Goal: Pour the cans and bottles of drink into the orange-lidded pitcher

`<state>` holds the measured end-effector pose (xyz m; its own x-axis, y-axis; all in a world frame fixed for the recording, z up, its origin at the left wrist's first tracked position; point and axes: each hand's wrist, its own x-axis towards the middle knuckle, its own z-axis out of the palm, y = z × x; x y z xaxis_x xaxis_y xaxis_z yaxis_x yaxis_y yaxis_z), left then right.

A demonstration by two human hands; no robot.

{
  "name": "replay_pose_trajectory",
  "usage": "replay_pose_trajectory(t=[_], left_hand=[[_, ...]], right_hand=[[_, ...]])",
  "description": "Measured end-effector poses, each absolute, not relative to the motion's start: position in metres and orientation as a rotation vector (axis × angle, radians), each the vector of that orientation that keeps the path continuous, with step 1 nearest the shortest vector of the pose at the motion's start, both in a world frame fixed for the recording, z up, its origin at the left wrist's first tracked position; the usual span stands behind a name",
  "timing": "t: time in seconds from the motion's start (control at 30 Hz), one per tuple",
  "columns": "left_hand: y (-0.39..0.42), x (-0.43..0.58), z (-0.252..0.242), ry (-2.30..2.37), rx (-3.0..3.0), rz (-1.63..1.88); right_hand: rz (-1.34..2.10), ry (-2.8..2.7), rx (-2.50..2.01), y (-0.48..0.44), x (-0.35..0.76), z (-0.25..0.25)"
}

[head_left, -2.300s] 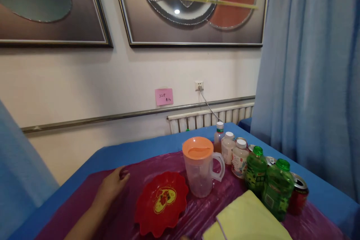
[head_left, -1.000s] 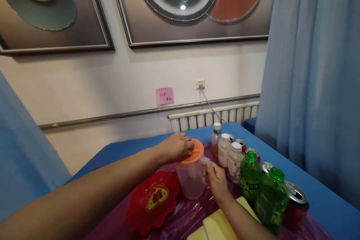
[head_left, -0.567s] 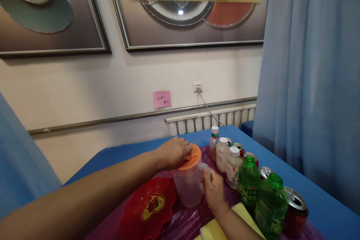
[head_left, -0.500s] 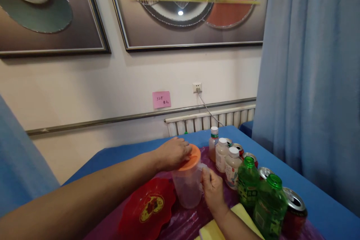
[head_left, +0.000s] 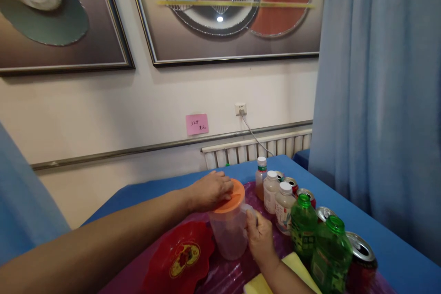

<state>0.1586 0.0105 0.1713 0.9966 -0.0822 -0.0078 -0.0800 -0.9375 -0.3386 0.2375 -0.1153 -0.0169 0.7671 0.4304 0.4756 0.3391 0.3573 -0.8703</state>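
Blue-covered table [head_left: 138, 195] before a white wall [head_left: 165, 96], with a purple plastic sheet [head_left: 229, 278] spread across its middle. On the sheet, near the centre of the view, a translucent pitcher [head_left: 229, 241], seemingly upright, topped with an orange lid [head_left: 237, 195]. Over the lid, the left hand [head_left: 211, 190], fingers bent down onto the top; cannot tell whether gripping or merely resting. On the opposite side, the right hand [head_left: 261, 236], fingers closed around the pitcher's handle [head_left: 247, 211]. For good control, best to anchor the handle firmly, hold the base flat on the slick-looking sheet, and work the lid with even pressure; probably at risk of tipping under a sideways shove. Just left of the base, partly hidden by the left forearm, a red scalloped dish [head_left: 161, 262]; cannot tell whether touching the pitcher. Beneath the right forearm, a yellow cloth [head_left: 299, 266]. Near the right hand, a white-capped bottle [head_left: 284, 213] in a row with others, then two green bottles [head_left: 330, 259], then a drink can [head_left: 361, 255] toward the table's right edge. Least room on that side, with easy knocks likely from a swinging elbow; more room upward and toward the far-left edge.
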Motion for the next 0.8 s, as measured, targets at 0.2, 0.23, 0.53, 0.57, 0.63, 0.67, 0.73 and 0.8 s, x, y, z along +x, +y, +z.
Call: replay_pose_trajectory(t=[0.2, 0.23, 0.53, 0.57, 0.63, 0.67, 0.73, 0.8], left_hand=[[0.009, 0.162, 0.171, 0.086, -2.798, 0.006], [0.008, 0.162, 0.169, 0.060, -2.803, 0.006], [0.002, 0.164, 0.200, -0.167, -2.890, -0.118], [0.003, 0.163, 0.211, -0.192, -2.914, -0.146], [0.007, 0.159, 0.229, -0.310, -3.029, -0.207], [0.010, 0.154, 0.234, -0.390, -3.095, -0.234], [0.019, 0.137, 0.233, -0.601, -3.242, -0.336], [0.030, 0.108, 0.217, -0.862, -3.337, -0.589]], right_hand=[[0.022, -0.702, -1.255, -0.115, 0.237, -0.015], [0.004, -0.698, -1.263, -0.115, 0.237, -0.014], [-0.006, -0.699, -1.254, -0.113, 0.236, -0.017], [-0.004, -0.703, -1.256, -0.113, 0.236, -0.017], [-0.003, -0.713, -1.266, -0.114, 0.237, -0.016], [-0.003, -0.719, -1.271, -0.115, 0.237, -0.016], [0.001, -0.726, -1.273, -0.117, 0.238, -0.016], [0.023, -0.727, -1.272, -0.120, 0.239, -0.017]])
